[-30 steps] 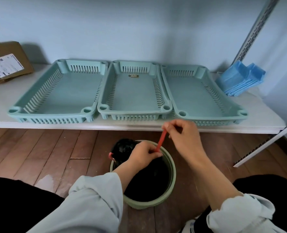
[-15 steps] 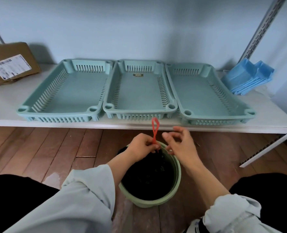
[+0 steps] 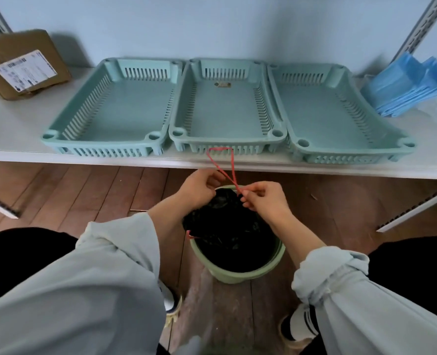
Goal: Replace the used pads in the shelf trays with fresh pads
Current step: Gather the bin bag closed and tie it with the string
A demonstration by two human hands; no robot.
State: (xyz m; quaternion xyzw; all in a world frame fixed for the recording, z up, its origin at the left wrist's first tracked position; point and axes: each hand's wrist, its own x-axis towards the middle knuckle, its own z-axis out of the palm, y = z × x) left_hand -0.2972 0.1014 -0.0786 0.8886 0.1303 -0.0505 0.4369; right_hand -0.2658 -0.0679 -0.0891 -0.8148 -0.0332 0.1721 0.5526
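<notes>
Pale blue wall (image 3: 212,24) behind a white shelf board (image 3: 12,129). Slotted metal uprights (image 3: 422,21) flank it. Brown wooden plank floor (image 3: 71,190) lies below.

Brown cardboard box (image 3: 25,64) w/ white label at shelf's far left. Green bin (image 3: 240,271) w/ black bag on wood floor (image 3: 71,190).

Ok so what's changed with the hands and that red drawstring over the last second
The red drawstring went from a short taut strand held by the right hand to a tall loop drawn up between both hands. The left hand rose off the black bag to pinch the string too. The three trays, blue pads, box and bin stayed put.
</notes>
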